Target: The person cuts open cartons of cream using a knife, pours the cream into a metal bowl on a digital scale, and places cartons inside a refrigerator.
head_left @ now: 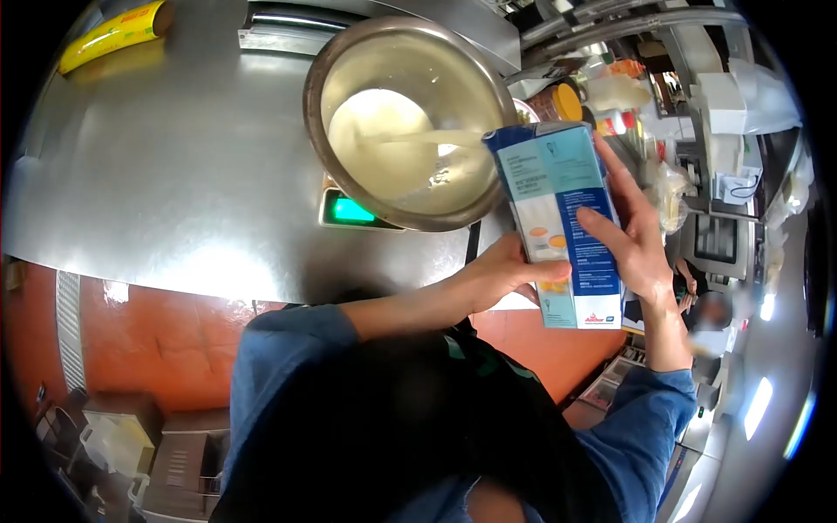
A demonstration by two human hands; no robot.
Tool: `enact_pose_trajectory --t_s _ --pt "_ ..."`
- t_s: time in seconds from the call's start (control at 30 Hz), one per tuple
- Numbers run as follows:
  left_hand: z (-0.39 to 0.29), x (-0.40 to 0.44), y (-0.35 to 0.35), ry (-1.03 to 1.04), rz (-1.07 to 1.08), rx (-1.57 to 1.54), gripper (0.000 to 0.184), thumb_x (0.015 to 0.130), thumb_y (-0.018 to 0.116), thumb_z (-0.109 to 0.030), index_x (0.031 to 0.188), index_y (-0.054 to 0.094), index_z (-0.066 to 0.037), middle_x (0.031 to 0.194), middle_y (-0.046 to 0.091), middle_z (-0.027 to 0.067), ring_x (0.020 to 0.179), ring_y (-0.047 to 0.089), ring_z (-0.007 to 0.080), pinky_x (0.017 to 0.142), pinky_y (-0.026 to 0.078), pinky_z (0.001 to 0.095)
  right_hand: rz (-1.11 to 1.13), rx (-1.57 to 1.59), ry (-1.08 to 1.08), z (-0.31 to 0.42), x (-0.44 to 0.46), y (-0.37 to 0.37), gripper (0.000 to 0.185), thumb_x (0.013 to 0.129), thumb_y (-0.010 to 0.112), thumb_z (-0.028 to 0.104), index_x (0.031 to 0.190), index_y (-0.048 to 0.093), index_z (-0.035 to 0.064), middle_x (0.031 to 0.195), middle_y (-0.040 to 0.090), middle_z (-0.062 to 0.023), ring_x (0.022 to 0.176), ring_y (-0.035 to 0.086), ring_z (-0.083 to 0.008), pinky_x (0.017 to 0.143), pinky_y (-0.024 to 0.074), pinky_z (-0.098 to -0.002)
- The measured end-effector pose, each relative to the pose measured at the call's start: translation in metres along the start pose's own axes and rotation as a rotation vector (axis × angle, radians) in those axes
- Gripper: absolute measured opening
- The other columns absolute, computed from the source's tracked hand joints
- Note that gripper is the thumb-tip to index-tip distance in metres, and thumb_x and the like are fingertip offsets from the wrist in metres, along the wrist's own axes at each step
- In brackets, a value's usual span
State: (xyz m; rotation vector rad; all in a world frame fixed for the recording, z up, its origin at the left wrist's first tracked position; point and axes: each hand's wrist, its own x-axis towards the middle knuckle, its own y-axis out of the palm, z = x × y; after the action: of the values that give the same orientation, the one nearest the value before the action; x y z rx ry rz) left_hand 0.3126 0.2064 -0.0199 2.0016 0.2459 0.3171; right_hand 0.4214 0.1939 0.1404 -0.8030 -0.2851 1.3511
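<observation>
Both of my hands hold a blue and white cream carton [558, 231], tilted toward the large metal mixing bowl [316, 131]. My left hand [514, 268] grips its lower side, with the thumb across the front. Higher up on the other side, my right hand [635, 231] is wrapped round the carton, thumb on the printed panel. A pale stream runs from the carton's top corner into the bowl, where creamy white liquid [384, 139] lies pooled. Under the bowl's near rim shows a digital scale [350, 210] with a lit green display; its digits are unreadable.
A yellow plastic-wrapped roll [113, 37] lies at the far left of the steel table [174, 174]. Beyond the bowl stand a jar with a yellow lid [568, 102] and other containers. Another person [704, 305] is at the right, and the floor is orange-red.
</observation>
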Motion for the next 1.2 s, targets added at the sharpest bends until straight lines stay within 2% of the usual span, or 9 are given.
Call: enact_pose_trajectory --t_s 0.1,0.2,0.4,0.47,0.53,0.8,0.9,1.0,1.2 --pt "0.006 0.008 -0.003 0.032 0.011 -0.055 0.062 0.081 0.074 -0.032 0.129 0.049 -0.002 0.112 0.064 0.0125 0.099 0.066 0.0246 0.065 0.059 0.0345 0.022 -0.038 -0.034 0.003 0.004 -0.005 0.069 0.085 0.06 -0.003 0.147 0.031 0.0067 0.129 0.054 -0.0107 0.114 0.051 -0.0148 0.1 0.0388 -0.0286" --pt "0.004 0.01 -0.006 -0.047 0.048 0.015 0.06 0.087 0.068 -0.028 0.134 0.042 -0.001 0.122 0.059 0.0124 0.105 0.063 0.0232 0.08 0.057 0.0346 0.018 -0.069 -0.013 0.004 0.007 -0.007 0.068 0.086 0.059 -0.002 0.147 0.031 0.0068 0.129 0.054 -0.0107 0.112 0.052 -0.0151 0.099 0.0395 -0.0285" --pt "0.009 -0.066 -0.054 -0.202 0.113 0.802 0.066 0.083 0.073 -0.023 0.137 0.04 -0.002 0.12 0.061 0.0182 0.104 0.064 0.0219 0.088 0.05 0.0334 0.01 -0.13 -0.015 -0.006 0.01 -0.014 0.068 0.087 0.06 0.0 0.148 0.03 0.0077 0.128 0.055 -0.0109 0.108 0.053 -0.0126 0.095 0.0422 -0.0259" --pt "0.014 -0.115 -0.085 -0.244 -0.075 0.758 0.068 0.077 0.077 -0.035 0.13 0.05 -0.002 0.113 0.064 0.0194 0.1 0.064 0.0276 0.084 0.051 0.0349 -0.01 -0.135 -0.039 -0.008 0.011 -0.015 0.068 0.087 0.06 0.0 0.148 0.03 0.0077 0.128 0.055 -0.0108 0.108 0.053 -0.0125 0.095 0.0423 -0.0257" --pt "0.025 -0.171 -0.105 -0.034 -0.377 1.173 0.054 0.077 0.076 -0.033 0.12 0.06 -0.005 0.114 0.065 0.0162 0.102 0.063 0.0315 0.086 0.05 0.0356 -0.01 -0.143 -0.015 -0.003 0.01 -0.015 0.067 0.087 0.061 -0.001 0.147 0.033 0.0073 0.129 0.054 -0.0107 0.111 0.051 -0.0125 0.098 0.04 -0.0262" --pt "0.046 -0.251 -0.103 0.225 -0.704 1.525 0.04 0.077 0.076 -0.027 0.108 0.068 -0.004 0.12 0.06 0.0183 0.113 0.055 0.0362 0.096 0.045 0.0418 -0.017 -0.232 -0.162 -0.005 0.018 -0.011 0.069 0.083 0.063 -0.005 0.145 0.038 0.0093 0.133 0.053 -0.0097 0.118 0.047 -0.0121 0.103 0.0363 -0.0274" --pt "0.073 -0.292 -0.109 0.205 -1.122 1.45 0.051 0.078 0.076 -0.03 0.117 0.062 0.0 0.123 0.06 0.018 0.113 0.056 0.0311 0.096 0.045 0.0385 -0.009 -0.176 -0.176 -0.001 0.014 -0.009 0.069 0.082 0.062 -0.006 0.145 0.039 0.0108 0.135 0.051 -0.0101 0.12 0.047 -0.0132 0.104 0.0351 -0.0278" --pt "0.077 -0.313 -0.096 -0.159 -1.587 0.516 0.065 0.079 0.075 -0.037 0.126 0.054 0.004 0.123 0.059 0.0151 0.111 0.057 0.0257 0.094 0.045 0.034 -0.007 -0.194 -0.185 0.001 0.01 -0.011 0.068 0.082 0.061 -0.007 0.144 0.04 0.0111 0.137 0.05 -0.0104 0.121 0.047 -0.0139 0.105 0.0351 -0.0282" --pt "0.105 -0.297 -0.11 -0.164 -1.074 -0.185 0.071 0.081 0.071 -0.045 0.129 0.051 0.003 0.118 0.06 0.012 0.103 0.059 0.0222 0.087 0.047 0.0281 0.004 -0.237 -0.173 0.0 0.002 -0.022 0.068 0.082 0.061 -0.006 0.144 0.04 0.0106 0.137 0.05 -0.0103 0.123 0.047 -0.0156 0.105 0.035 -0.0288"
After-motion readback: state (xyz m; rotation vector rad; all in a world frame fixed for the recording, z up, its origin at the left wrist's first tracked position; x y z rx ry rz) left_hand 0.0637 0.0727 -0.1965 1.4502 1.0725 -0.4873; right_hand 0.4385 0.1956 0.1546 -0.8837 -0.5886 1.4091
